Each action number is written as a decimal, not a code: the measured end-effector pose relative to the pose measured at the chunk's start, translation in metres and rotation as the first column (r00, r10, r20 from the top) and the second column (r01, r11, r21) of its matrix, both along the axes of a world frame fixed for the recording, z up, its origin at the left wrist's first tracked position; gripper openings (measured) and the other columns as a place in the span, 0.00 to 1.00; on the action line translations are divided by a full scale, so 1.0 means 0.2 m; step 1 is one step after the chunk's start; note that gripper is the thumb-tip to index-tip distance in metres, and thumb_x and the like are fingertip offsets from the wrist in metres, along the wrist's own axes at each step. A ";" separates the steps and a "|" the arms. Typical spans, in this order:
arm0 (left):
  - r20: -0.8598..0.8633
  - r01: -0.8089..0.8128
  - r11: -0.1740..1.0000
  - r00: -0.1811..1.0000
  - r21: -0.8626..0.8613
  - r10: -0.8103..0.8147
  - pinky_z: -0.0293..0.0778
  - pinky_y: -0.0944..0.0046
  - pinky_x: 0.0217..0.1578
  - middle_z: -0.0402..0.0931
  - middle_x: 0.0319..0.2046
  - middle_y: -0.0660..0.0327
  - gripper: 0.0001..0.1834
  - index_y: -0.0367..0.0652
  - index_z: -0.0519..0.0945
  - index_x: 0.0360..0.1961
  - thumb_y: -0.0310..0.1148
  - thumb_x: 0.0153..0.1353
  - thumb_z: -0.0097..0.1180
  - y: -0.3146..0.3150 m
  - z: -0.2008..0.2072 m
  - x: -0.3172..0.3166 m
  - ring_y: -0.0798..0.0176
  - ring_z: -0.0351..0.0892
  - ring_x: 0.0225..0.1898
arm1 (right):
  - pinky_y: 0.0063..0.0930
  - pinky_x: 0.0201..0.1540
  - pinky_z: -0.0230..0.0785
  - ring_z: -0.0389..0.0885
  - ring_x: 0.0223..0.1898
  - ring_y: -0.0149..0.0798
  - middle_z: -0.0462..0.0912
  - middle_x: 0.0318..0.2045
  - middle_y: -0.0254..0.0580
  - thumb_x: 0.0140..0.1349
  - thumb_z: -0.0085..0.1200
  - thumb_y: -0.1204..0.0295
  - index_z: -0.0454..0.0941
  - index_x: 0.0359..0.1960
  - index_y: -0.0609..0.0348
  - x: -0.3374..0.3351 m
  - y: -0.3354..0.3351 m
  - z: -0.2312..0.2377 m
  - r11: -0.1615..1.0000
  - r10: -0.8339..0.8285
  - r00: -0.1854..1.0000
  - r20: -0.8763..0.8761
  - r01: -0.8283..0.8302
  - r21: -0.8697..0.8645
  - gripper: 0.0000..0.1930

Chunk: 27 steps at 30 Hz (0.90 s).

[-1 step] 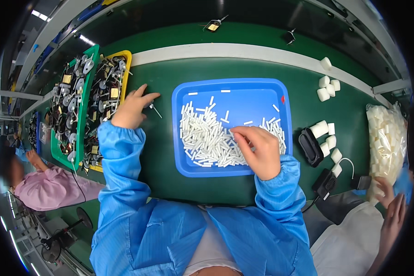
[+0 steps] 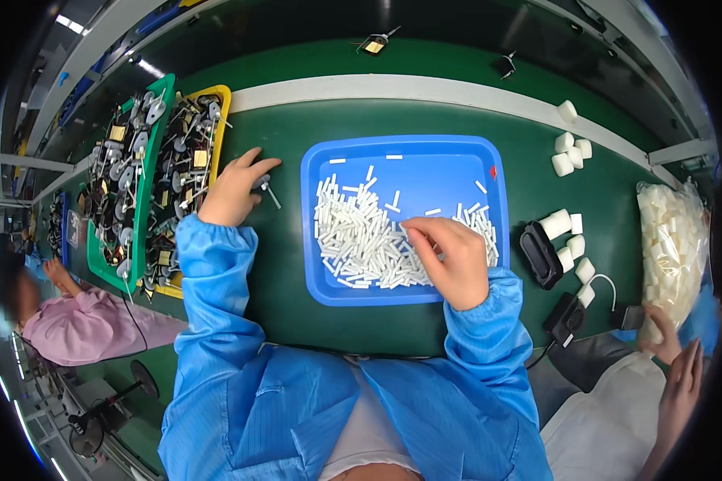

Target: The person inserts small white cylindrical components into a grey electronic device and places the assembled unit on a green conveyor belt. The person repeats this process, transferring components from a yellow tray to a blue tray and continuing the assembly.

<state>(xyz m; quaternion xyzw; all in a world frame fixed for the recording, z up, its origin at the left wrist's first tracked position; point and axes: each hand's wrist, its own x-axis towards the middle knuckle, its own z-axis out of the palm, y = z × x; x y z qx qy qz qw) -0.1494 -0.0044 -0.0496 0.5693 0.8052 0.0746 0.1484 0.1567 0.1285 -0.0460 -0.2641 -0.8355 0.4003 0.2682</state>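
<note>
My left hand [image 2: 234, 191] rests on the green table beside the part trays, its fingers spread. A small grey part with a thin white rod [image 2: 273, 197] lies between its thumb and forefinger, which do not visibly close on it. My right hand [image 2: 456, 258] is over the blue tray [image 2: 449, 148], thumb and forefinger drawn together in a pinch just above a heap of short white tubes [image 2: 359, 227]. Whatever is at those fingertips is too small to make out. More white tubes lie loose toward the tray's far side.
Left stand a green tray [image 2: 146, 176] and a yellow tray [image 2: 221, 120] of rodded parts. To the right are a black holder [image 2: 542, 255], white foam-like pieces [image 2: 563, 164], a black device [image 2: 565, 317] and a clear bag [image 2: 672, 252] of similar pieces. People sit on both sides.
</note>
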 end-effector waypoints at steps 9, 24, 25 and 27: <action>0.531 -0.389 0.822 0.838 0.417 0.127 0.68 0.65 0.44 0.77 0.34 0.56 0.25 0.42 0.69 0.57 0.34 0.57 0.50 -0.16 0.09 0.24 0.60 0.74 0.35 | 0.37 0.35 0.72 0.76 0.35 0.45 0.77 0.33 0.37 0.51 0.53 0.78 0.77 0.34 0.56 -0.12 0.02 -0.09 0.925 0.015 0.991 0.132 -0.064 0.374 0.08; 0.906 -0.335 0.942 -0.390 0.025 -0.163 0.78 0.64 0.28 0.75 0.42 0.44 0.20 0.40 0.65 0.50 0.43 0.65 0.34 -0.19 0.04 0.72 0.52 0.78 0.41 | 0.26 0.33 0.75 0.80 0.34 0.37 0.78 0.29 0.42 0.51 0.57 0.79 0.81 0.34 0.61 -0.08 -0.01 0.04 0.973 0.081 0.993 0.086 -0.060 -0.224 0.08; 0.955 -0.316 0.946 -0.256 0.066 -0.152 0.76 0.65 0.27 0.76 0.41 0.45 0.18 0.40 0.65 0.50 0.41 0.65 0.37 -0.18 0.04 0.73 0.54 0.79 0.40 | 0.24 0.34 0.75 0.80 0.35 0.35 0.78 0.29 0.41 0.52 0.58 0.79 0.81 0.34 0.62 -0.06 -0.02 0.08 0.940 0.070 0.997 0.019 -0.060 -0.337 0.07; 0.998 -0.307 0.951 0.069 0.033 -0.012 0.72 0.69 0.26 0.79 0.35 0.49 0.17 0.40 0.63 0.48 0.31 0.61 0.52 -0.20 0.14 0.77 0.60 0.80 0.37 | 0.22 0.37 0.75 0.78 0.38 0.32 0.79 0.31 0.38 0.55 0.57 0.80 0.80 0.37 0.63 -0.03 -0.04 0.15 0.851 0.050 0.995 -0.086 -0.088 -0.517 0.07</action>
